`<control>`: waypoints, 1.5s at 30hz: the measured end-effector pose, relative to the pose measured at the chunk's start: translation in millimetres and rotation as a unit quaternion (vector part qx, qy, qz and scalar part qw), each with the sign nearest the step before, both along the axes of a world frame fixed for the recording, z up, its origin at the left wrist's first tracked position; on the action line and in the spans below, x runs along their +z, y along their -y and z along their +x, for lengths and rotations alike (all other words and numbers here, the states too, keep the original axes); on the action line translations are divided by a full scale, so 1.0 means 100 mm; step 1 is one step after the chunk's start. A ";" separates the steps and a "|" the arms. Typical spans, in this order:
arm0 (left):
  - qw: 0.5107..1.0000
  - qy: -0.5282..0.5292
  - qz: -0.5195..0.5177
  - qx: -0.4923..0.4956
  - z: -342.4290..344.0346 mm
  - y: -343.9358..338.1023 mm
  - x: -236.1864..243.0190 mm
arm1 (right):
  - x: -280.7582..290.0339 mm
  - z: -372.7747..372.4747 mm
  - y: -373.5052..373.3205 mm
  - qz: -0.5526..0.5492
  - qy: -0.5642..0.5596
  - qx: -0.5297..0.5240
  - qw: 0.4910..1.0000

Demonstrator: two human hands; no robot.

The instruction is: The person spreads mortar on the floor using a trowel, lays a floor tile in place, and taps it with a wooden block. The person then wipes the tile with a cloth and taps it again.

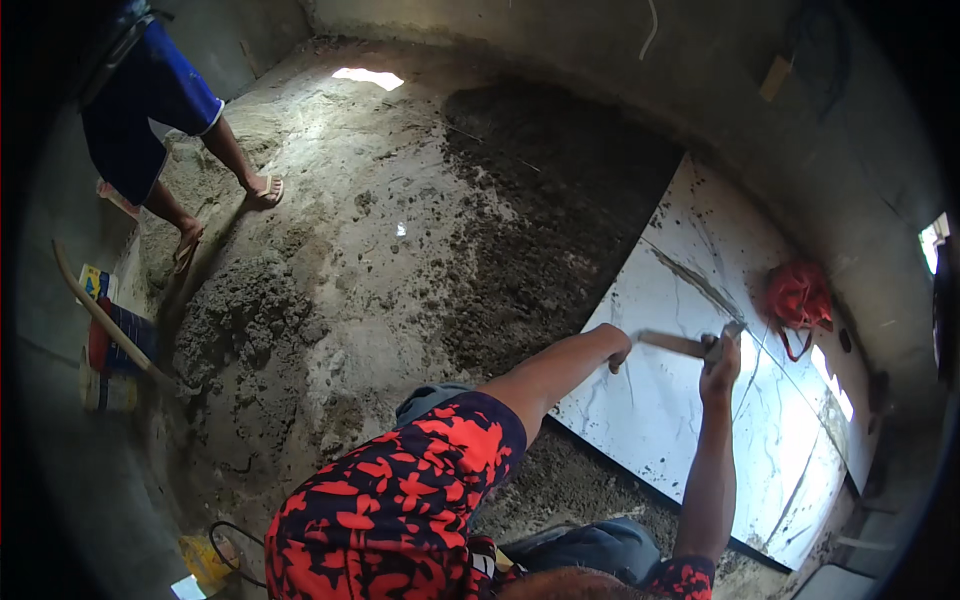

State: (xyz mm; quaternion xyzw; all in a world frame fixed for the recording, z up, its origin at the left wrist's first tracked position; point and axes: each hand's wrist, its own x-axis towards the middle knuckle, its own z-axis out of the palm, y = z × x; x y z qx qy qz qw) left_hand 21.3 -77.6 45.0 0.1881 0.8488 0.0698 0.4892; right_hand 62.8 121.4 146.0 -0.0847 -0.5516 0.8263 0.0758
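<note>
My right hand (720, 365) grips a tool with a pale, bar-like length (670, 342) reaching leftward above white veined tiles (640, 420); the tool's exact kind is unclear. My left hand (615, 348) hangs over the left part of the tiles, just left of the tool's end, its fingers bent downward and holding nothing that I can see. Whether its fingertips touch the tile is unclear. A grout-smeared seam runs diagonally across the tiles. A red bag (798, 295) with a strap lies on their far right part. My patterned red-and-dark sleeves reach in from below.
Another person's legs (150, 130) in blue shorts and sandals stand at upper left. Dark mortar (520, 230) borders the tiles. A mortar heap (245, 320) lies left, near buckets (120, 355) and a long-handled tool (100, 315). Walls (500, 25) enclose the floor; a cable lies at lower left.
</note>
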 end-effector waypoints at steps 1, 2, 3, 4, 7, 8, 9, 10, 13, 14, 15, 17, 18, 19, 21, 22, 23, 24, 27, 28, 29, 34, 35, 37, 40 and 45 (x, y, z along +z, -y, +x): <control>1.000 -0.005 0.000 0.003 -0.02 0.11 0.06 | 0.04 0.17 -0.05 0.036 0.016 -0.002 0.999; 0.999 -0.039 0.015 -0.019 -0.05 0.27 0.11 | 0.21 0.41 0.03 0.066 0.025 -0.012 0.997; 0.995 -0.075 0.038 -0.049 -0.10 0.31 0.19 | 0.33 0.70 -0.12 0.131 0.069 0.009 0.989; 0.995 -0.082 0.044 -0.044 -0.16 0.22 0.36 | 0.45 1.00 -0.47 0.242 0.125 0.056 0.961; 0.986 -0.152 0.057 0.036 -0.44 0.61 0.27 | 0.74 1.75 -0.43 0.448 0.193 0.132 0.863; 0.976 -0.181 0.110 0.059 -0.46 0.55 0.32 | 0.54 2.06 -0.78 0.594 0.194 0.129 0.770; 0.977 -0.167 0.096 0.092 -0.55 0.72 0.29 | 0.66 2.24 -0.64 0.616 0.205 0.149 0.746; 0.966 -0.192 0.131 0.111 -0.58 0.75 0.26 | 0.20 2.56 -1.13 0.712 0.090 0.130 0.684; 0.954 -0.220 0.142 0.148 -0.61 1.13 0.13 | 0.35 3.03 -1.27 0.715 0.376 0.269 0.524; 0.951 -0.220 0.162 0.146 -0.64 1.10 0.22 | -0.19 3.35 -1.91 0.788 0.267 0.354 0.427; 0.948 -0.227 0.172 0.138 -0.63 0.99 0.33 | -0.71 3.74 -2.59 0.847 0.140 0.402 0.319; 0.960 -0.200 0.134 0.144 -0.53 1.13 0.39 | -0.77 3.82 -2.00 0.772 0.280 0.336 0.462; 0.961 -0.210 0.127 0.124 -0.50 1.15 0.45 | -0.76 3.78 -1.85 0.761 0.295 0.329 0.475; 0.962 -0.213 0.124 0.117 -0.45 1.12 0.51 | -0.78 3.77 -1.80 0.756 0.302 0.325 0.481; 0.950 -0.253 0.136 0.119 -0.44 1.12 0.54 | -0.72 3.70 -1.72 0.751 0.300 0.312 0.498; 0.948 -0.265 0.132 0.114 -0.47 1.08 0.57 | -0.68 3.65 -1.70 0.749 0.295 0.296 0.514; 0.953 -0.242 0.124 0.135 -0.48 1.30 0.51 | -0.67 3.45 -1.67 0.755 0.282 0.307 0.507; 0.960 -0.217 0.118 0.134 -0.47 1.30 0.53 | -0.66 3.38 -1.66 0.752 0.280 0.302 0.515; 0.937 -0.301 0.132 0.119 -0.37 1.27 0.63 | -0.62 3.19 -1.66 0.743 0.271 0.288 0.540; 0.940 -0.288 0.136 0.125 -0.35 1.24 0.70 | -0.58 3.11 -1.67 0.740 0.268 0.283 0.548; 0.938 -0.295 0.132 0.122 -0.35 1.18 0.79 | -0.55 3.01 -1.66 0.737 0.264 0.277 0.558; 0.941 -0.303 0.146 0.045 -0.17 0.75 1.12 | -0.31 2.36 -1.51 0.721 0.209 0.242 0.615; 0.933 -0.314 0.173 0.018 -0.09 0.60 1.20 | -0.27 2.19 -1.47 0.715 0.198 0.230 0.630; 0.923 -0.321 0.211 0.012 0.10 0.37 1.38 | -0.20 1.75 -1.33 0.704 0.148 0.197 0.666; 0.925 -0.302 0.233 0.007 0.62 -0.04 1.95 | -0.31 1.01 -1.04 0.709 0.003 0.093 0.699; 0.922 -0.283 0.260 0.038 1.01 -0.01 2.25 | 0.01 -0.34 -0.38 0.673 -0.200 0.034 0.711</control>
